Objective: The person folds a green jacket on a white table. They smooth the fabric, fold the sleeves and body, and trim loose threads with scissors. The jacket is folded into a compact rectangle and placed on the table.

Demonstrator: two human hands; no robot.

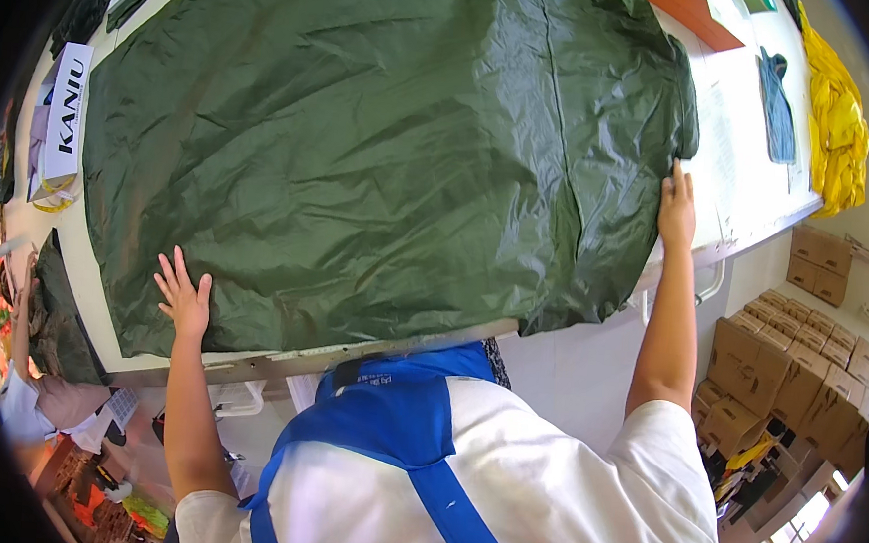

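Observation:
A large dark green, shiny, coated fabric piece [362, 158] lies spread over the white table, wrinkled, with a long seam-like line down its right part. My left hand [186, 304] rests on its near left corner, open, fingers spread and pressing flat. Farther right, my right hand [676, 209] is at the fabric's right edge with its fingers stretched forward along that edge. The fabric's near edge reaches the table's front edge and hangs a little over it right of the middle.
A white box [67, 115] stands at the table's left. Blue folded cloth [778, 108], an orange-red item [691, 13] and yellow fabric [834, 112] lie at the right. Cardboard boxes [747, 365] are stacked beyond the table's right. Another person [43, 402] works at far left by dark fabric.

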